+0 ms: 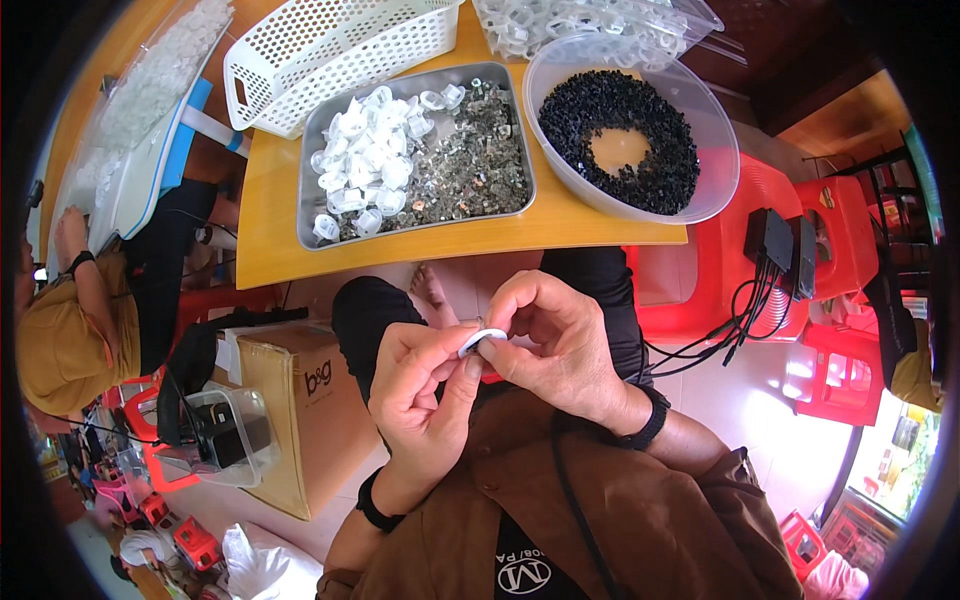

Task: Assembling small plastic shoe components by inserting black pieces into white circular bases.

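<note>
Above my lap, my left hand (pixel 428 385) and my right hand (pixel 550 340) meet around a small white ring-shaped piece (pixel 482 342). Thumb and fingertips of both hands pinch it, and a small dark part shows at its middle, too small to make out. Beyond the hands, a metal tray (pixel 420 226) stands on the yellow table. White and clear plastic pieces (pixel 365 150) are heaped on its left side, and tiny greyish metal parts (pixel 470 155) cover the right. Beside it, a clear round bowl (pixel 715 150) holds many small black pieces (pixel 660 130).
A white perforated basket (pixel 330 50) stands behind the tray, near a clear container of clear pieces (pixel 600 30). Red stools (pixel 690 275) with black cabled boxes (pixel 775 245) are at right. A cardboard box (pixel 310 400) sits at lower left; another person (pixel 80 320) works at far left.
</note>
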`<act>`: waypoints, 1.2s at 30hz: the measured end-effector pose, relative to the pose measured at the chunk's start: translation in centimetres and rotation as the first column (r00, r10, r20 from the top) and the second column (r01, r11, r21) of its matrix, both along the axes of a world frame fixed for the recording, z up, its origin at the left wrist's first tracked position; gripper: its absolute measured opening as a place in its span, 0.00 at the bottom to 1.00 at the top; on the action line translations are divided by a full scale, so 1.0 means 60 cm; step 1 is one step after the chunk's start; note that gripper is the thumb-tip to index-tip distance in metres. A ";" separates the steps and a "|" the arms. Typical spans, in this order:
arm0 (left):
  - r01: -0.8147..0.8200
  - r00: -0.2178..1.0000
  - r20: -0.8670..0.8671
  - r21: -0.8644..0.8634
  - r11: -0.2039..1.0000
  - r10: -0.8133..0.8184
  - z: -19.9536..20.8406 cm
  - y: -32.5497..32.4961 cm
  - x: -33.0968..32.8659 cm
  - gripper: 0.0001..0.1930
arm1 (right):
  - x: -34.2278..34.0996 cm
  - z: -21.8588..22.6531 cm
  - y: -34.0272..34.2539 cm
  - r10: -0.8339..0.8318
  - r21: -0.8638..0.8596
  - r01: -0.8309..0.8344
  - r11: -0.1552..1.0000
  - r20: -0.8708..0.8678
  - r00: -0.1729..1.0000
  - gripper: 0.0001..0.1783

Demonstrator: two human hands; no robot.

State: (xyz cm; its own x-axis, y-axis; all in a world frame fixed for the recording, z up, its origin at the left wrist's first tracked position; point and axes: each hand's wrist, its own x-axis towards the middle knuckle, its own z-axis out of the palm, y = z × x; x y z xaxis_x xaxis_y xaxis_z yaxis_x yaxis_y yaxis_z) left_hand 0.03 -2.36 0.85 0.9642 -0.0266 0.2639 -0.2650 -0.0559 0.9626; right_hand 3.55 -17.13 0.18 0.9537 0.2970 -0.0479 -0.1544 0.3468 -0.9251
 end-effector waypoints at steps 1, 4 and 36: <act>0.006 1.000 -0.003 0.008 1.000 -0.006 0.001 0.001 0.000 0.13 | 0.001 -0.001 -0.001 0.000 0.002 0.000 1.000 0.015 1.000 0.11; -0.015 1.000 0.015 0.066 0.998 0.014 0.002 0.003 0.001 0.12 | 0.002 -0.003 0.000 -0.009 0.004 0.009 1.000 0.046 0.999 0.10; 0.077 0.874 -0.387 -0.487 0.870 -0.294 -0.014 0.035 0.007 0.20 | 0.007 -0.005 -0.004 0.131 0.117 -0.132 0.984 0.019 0.991 0.08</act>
